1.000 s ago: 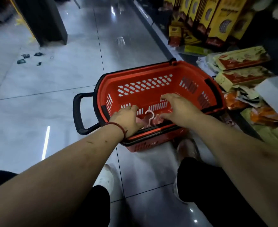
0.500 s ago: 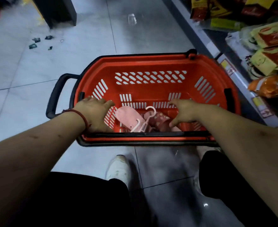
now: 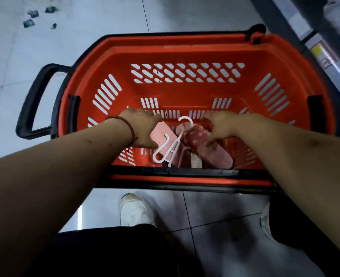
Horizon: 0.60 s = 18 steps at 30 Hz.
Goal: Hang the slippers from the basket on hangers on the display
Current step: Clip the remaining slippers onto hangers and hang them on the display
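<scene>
A red plastic basket with black handles stands on the tiled floor in front of me. Pink slippers lie at its bottom near the front wall: a plain pink one on the left, a patterned red-pink one on the right. Two white plastic hangers rest across them. My left hand reaches down onto the plain pink slipper, fingers bent over its edge. My right hand lies on the patterned slipper, fingers spread and pointing down at it.
A shop shelf edge with price labels runs along the right, close to the basket. Small dark scraps litter the floor at the far left. My white shoes stand just behind the basket.
My left hand moved from the basket's left rim down onto the plain pink slipper. My view tilted down and closer. The right hand stays on the patterned slipper.
</scene>
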{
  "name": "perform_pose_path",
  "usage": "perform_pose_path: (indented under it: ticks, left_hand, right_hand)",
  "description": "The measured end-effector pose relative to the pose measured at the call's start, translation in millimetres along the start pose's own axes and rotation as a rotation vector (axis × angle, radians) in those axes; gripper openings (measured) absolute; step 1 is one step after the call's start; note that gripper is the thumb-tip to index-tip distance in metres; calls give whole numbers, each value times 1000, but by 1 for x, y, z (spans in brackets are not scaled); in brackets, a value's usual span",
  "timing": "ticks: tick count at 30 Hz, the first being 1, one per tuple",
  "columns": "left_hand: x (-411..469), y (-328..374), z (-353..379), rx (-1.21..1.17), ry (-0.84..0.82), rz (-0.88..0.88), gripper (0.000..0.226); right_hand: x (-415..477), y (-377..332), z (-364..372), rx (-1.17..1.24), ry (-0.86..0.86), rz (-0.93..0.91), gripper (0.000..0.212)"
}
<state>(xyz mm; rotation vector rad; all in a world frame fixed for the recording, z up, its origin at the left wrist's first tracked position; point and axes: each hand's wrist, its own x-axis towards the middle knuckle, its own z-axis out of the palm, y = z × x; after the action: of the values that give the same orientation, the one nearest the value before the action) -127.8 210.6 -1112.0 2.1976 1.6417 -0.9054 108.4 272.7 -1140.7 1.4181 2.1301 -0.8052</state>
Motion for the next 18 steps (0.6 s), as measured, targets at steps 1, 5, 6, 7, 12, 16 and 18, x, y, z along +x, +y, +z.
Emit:
perform_pose_path:
  ticks: [1, 5, 6, 7, 12, 16, 18]
  left_hand:
    - [13, -2, 2, -9, -25, 5, 89]
    - [64, -15, 14, -146, -141, -65, 83]
    - [76, -21, 20, -177, -171, -89, 83]
    - [85, -25, 26, -205, -203, -112, 85]
    - [117, -36, 46, -380, -260, -203, 86]
    - [122, -33, 47, -480, -239, -273, 92]
    - [118, -31, 47, -498, -309, -289, 96]
  right_hand:
    - [10, 0, 1, -8, -8, 1, 103]
    - [43, -5, 10, -51, -23, -9, 94]
    - [51, -6, 12, -39, -15, -18, 87]
    - [57, -6, 15, -22, 10, -27, 79]
    - [75, -4, 22, 249, 157, -21, 70]
    - [83, -1, 25, 411, 112, 38, 53]
    - [82, 0, 25, 533, 109, 38, 32]
